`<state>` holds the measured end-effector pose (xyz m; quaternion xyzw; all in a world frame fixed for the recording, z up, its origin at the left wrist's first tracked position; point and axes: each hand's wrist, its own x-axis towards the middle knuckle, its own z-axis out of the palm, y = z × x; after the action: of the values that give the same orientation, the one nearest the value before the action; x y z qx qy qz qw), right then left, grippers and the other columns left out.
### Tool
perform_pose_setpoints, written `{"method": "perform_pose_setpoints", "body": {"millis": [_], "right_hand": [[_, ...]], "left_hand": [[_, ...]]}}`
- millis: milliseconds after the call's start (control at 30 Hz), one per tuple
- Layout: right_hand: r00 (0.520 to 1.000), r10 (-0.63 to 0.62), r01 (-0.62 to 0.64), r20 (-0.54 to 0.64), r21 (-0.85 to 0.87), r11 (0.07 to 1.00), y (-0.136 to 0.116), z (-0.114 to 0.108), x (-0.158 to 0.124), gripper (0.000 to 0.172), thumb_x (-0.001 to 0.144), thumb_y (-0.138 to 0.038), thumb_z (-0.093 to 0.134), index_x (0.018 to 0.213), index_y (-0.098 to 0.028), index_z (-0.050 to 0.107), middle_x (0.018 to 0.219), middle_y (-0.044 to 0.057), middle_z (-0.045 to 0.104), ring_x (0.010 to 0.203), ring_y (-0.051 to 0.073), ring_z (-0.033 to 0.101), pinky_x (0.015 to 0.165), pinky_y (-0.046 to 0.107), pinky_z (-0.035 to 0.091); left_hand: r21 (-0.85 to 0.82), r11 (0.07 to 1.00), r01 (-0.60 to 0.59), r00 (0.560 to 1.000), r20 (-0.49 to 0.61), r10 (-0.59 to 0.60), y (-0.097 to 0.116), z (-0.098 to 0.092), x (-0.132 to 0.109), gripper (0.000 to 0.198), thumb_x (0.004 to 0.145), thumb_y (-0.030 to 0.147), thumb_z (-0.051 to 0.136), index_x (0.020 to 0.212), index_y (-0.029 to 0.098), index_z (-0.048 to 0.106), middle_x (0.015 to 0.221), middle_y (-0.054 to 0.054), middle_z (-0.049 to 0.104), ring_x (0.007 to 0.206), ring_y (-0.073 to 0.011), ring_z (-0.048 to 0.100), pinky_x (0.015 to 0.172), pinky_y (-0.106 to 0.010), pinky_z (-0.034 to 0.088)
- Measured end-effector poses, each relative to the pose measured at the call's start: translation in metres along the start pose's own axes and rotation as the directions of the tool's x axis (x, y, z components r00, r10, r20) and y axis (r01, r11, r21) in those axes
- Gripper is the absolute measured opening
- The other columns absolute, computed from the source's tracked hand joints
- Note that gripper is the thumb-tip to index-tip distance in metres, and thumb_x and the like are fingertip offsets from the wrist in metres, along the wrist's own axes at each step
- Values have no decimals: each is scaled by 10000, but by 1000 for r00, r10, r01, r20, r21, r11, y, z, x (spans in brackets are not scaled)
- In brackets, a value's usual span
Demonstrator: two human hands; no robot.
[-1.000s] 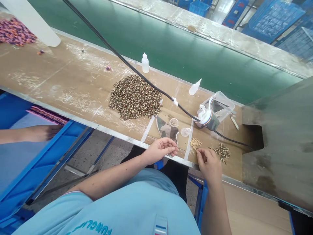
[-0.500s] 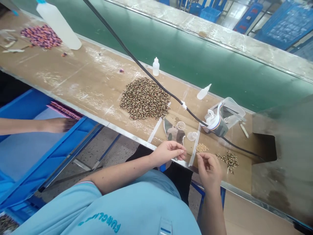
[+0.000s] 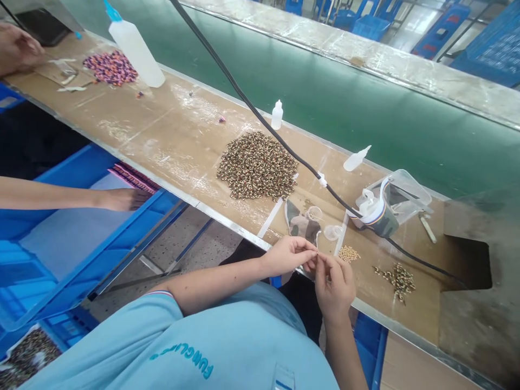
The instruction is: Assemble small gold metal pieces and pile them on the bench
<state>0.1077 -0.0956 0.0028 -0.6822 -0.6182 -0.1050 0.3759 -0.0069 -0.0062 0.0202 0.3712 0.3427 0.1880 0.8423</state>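
Observation:
My left hand (image 3: 289, 256) and my right hand (image 3: 335, 288) meet at the fingertips over the board's near edge. Both pinch something tiny between them, too small to name. Just beyond lies a camouflage-print fabric piece (image 3: 301, 222), partly behind my left hand. Two small clear cups (image 3: 333, 233) stand close by. To the right are a little heap of tan beads (image 3: 349, 254) and a smaller heap of patterned rings (image 3: 396, 280). A large heap of the same leopard-patterned rings (image 3: 257, 165) lies farther out.
A black cable (image 3: 296, 151) crosses the wooden bench (image 3: 174, 130), beyond which runs a green conveyor belt (image 3: 357, 119). A clear plastic box (image 3: 396, 197), dropper bottles (image 3: 277, 115) and a co-worker's hand (image 3: 16, 49) are nearby. Blue crates (image 3: 65, 238) stand below left.
My hands have closed together until their fingertips meet. The whole scene has shifted right in view, and a co-worker's hand has appeared at the top left.

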Motion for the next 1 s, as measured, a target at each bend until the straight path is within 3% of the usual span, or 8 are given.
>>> {"method": "perform_pose_setpoints", "body": {"millis": [267, 500, 633, 867, 1000], "right_hand": [[999, 21, -22, 31, 35, 999, 2, -3, 0, 100, 852, -169, 532, 902, -203, 612, 826, 32, 624, 769, 125, 595, 672, 236, 486], [991, -56, 53, 119, 24, 998, 7, -5, 3, 92, 881, -179, 487, 893, -197, 577, 832, 39, 607, 792, 127, 575, 688, 238, 469], [987, -52, 50, 152, 21, 999, 8, -6, 3, 95, 890, -186, 471, 885, -204, 565, 830, 34, 606, 792, 126, 570, 677, 237, 460], [986, -35, 32, 162, 21, 999, 8, -4, 0, 79, 894, -185, 465, 898, -207, 541, 836, 37, 599, 799, 132, 568, 674, 245, 466], [986, -52, 46, 161, 42, 998, 8, -6, 1, 76, 886, -172, 479, 908, -205, 544, 845, 39, 596, 807, 131, 567, 691, 242, 468]], "left_hand": [[223, 968, -118, 993, 17, 117, -4, -3, -2, 159, 764, 240, 611, 825, 93, 624, 646, -13, 624, 552, -76, 576, 559, -186, 494], [619, 720, -313, 943, 115, 311, -7, -10, -2, 143, 793, 173, 526, 833, 126, 655, 732, -22, 640, 553, -71, 557, 549, -164, 467], [662, 668, -340, 935, 160, 318, -4, -10, -2, 150, 801, 168, 511, 819, 129, 655, 674, -13, 624, 554, -82, 563, 563, -174, 461], [660, 676, -327, 942, 167, 292, -2, -9, -4, 156, 809, 169, 491, 827, 134, 642, 675, -6, 623, 497, -74, 553, 570, -187, 458], [722, 581, -376, 919, 209, 336, -2, -10, -3, 141, 802, 159, 503, 814, 134, 641, 692, -26, 634, 613, -114, 582, 646, -212, 460]]}}
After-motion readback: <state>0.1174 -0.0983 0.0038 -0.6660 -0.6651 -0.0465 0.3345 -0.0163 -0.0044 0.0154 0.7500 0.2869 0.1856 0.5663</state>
